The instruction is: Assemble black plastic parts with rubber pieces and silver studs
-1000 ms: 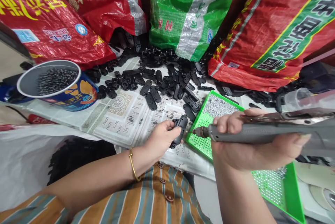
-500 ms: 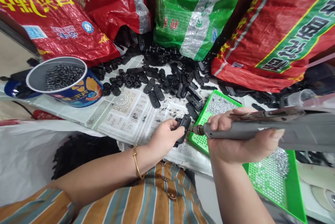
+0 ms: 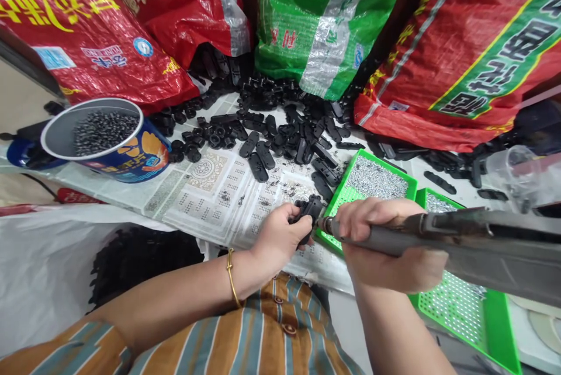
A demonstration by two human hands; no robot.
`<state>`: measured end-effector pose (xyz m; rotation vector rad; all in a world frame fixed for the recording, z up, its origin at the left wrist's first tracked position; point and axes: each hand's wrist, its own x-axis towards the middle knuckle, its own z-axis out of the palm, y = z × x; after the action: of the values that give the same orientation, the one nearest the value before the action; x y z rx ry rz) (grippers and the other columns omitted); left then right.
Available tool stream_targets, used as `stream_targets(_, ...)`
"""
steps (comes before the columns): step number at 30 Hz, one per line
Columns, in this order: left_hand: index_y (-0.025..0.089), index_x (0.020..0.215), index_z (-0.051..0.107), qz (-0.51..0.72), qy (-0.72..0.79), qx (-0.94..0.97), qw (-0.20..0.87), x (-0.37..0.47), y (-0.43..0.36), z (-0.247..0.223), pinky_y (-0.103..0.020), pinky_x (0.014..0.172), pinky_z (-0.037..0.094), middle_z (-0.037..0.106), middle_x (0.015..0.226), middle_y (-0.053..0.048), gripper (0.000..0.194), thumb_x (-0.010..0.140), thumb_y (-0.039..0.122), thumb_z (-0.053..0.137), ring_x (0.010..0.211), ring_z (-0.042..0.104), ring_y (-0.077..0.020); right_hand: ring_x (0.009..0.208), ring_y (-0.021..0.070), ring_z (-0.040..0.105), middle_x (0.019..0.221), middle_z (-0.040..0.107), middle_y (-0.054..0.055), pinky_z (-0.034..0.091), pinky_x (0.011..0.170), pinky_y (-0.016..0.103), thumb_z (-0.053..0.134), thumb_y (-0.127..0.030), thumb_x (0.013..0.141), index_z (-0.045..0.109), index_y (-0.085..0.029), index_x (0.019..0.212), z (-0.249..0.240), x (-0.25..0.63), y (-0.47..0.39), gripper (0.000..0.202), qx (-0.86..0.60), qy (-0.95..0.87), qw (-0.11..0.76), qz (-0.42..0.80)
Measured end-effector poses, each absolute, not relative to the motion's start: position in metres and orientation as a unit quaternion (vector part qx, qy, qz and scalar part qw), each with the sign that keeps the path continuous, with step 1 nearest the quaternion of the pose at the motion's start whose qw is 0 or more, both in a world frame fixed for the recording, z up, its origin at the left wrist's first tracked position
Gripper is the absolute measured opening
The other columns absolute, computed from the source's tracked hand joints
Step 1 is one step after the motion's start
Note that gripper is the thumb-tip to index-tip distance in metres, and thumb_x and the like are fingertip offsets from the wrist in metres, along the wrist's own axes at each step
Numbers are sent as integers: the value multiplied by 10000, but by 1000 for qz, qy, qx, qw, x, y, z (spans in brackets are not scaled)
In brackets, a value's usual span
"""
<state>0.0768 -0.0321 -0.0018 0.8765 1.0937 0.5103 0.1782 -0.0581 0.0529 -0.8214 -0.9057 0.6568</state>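
Observation:
Between the thumb and fingers of my left hand (image 3: 280,232) is a small black plastic part (image 3: 310,210), held tilted just above the table's front edge. My right hand (image 3: 385,240) is wrapped round a grey power screwdriver (image 3: 464,246), which lies nearly level and points left. Its tip is right at the side of the black part; whether they touch I cannot tell. Behind my hands lie loose flat black plastic pieces (image 3: 258,166). Under the screwdriver is a green perforated tray (image 3: 335,200) with small silvery screws (image 3: 377,179).
A second green tray (image 3: 504,322) with screws sits at the right. At left stands a blue tub (image 3: 149,150) of small dark parts. Red sacks (image 3: 153,24) and a green sack (image 3: 289,30) line the back. A clear plastic cup (image 3: 519,170) is at far right.
The screwdriver's rear end and my right hand have moved down, uncovering more of the second green tray. The black part has turned in my left hand.

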Motion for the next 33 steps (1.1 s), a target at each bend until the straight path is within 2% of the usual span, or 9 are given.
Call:
stream_targets(6,168,711,511,237,474,373,761,76,-27,-1,-193,448,374,552,543,31,108,729,262,561,484,540,-97,400,136,475,459,500,-34,402,432,302,546,-529,726,613,-202,726,60,185,-66,334,-390,-423,761,298)
stream_targets(9,143,740,540,222,438,334,805,70,-18,0,-208,574,433,621,631,-8,124,725,245,609,591,595,-104,412,144,506,469,518,-37,430,463,320,499,-591,734,634,-211,807,69,202,-69,410,-402,-420,781,230)
stream_targets(12,131,760,538,176,410,263,856,63,-11,3,-202,609,445,634,714,-24,179,676,196,682,635,605,-96,378,130,482,446,514,-42,402,414,288,501,-620,709,629,-198,787,66,218,-67,448,-420,-394,796,186)
stream_targets(15,160,930,515,153,393,228,877,57,-9,6,-228,592,461,650,859,-59,304,680,198,684,706,642,-139,343,125,452,409,494,-49,370,373,272,547,-616,661,607,-184,736,51,225,-61,443,-451,-365,789,201)
stream_targets(17,197,1008,474,150,396,242,873,56,-9,7,-249,541,462,641,872,-56,354,711,248,658,691,659,-176,343,124,452,408,492,-53,371,377,271,561,-596,651,592,-179,734,39,225,-59,426,-468,-345,787,207)
stream_targets(21,192,858,447,162,419,281,848,59,-9,5,-248,478,445,599,739,-6,236,738,312,611,514,632,-155,342,115,445,414,487,-62,368,387,264,545,-561,663,575,-175,743,27,225,-59,396,-486,-326,787,198)
stream_targets(27,198,850,422,172,440,292,831,62,-12,7,-216,438,419,644,776,-43,192,726,238,564,509,627,-143,340,112,429,407,482,-60,360,378,259,550,-560,653,571,-168,723,23,227,-59,399,-499,-304,791,182)
stream_targets(33,204,832,410,173,436,278,838,63,-14,8,-244,443,450,646,757,-32,180,701,193,534,478,611,-139,344,106,428,405,472,-62,360,376,251,538,-577,661,565,-163,736,18,226,-57,422,-506,-301,787,184)
